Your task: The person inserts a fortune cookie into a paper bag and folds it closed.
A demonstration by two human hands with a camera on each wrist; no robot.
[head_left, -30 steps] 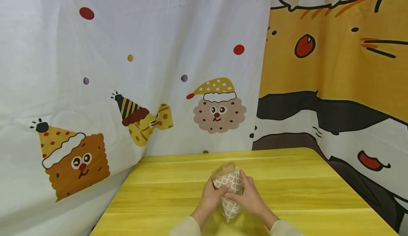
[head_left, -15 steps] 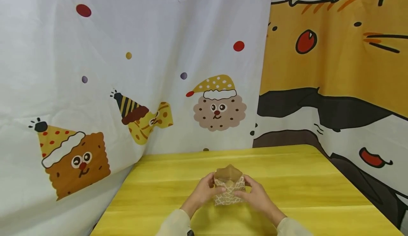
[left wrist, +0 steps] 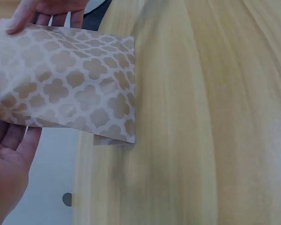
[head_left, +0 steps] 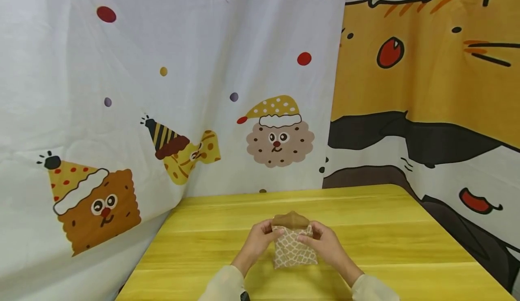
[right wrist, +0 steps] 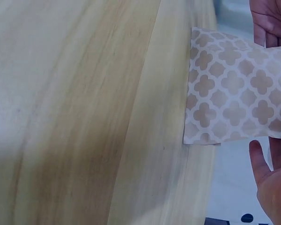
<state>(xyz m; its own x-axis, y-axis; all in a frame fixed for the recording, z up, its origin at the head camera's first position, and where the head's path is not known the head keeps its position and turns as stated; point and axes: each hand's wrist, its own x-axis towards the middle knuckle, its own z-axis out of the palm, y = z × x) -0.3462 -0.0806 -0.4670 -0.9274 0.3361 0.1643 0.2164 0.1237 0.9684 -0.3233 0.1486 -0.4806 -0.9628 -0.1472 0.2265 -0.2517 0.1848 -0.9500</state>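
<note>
A brown paper bag (head_left: 294,249) with a pale quatrefoil lattice print is held flat, front of the table's middle. Its plain brown back edge (head_left: 291,220) rises above the printed front. By the bag's upper left side, my left hand (head_left: 258,241) pinches it, thumb on the front and fingers behind. Opposite, my right hand (head_left: 328,247) pinches the upper right side the same way. Both wrist views show the bag's bottom end jutting out from between the hands, over the table. What lies inside the bag is hidden.
The yellow wood-grain table (head_left: 211,229) spreads beyond the bag and to both sides. A white curtain (head_left: 195,30) with cartoon cookies hangs behind it. Along the right hangs a large orange and black cartoon cloth (head_left: 430,84).
The bag has turned from a slanted, point-down pose to level, its patterned front now facing me. My hands moved apart to its two sides, and the gaping mouth has flattened.
</note>
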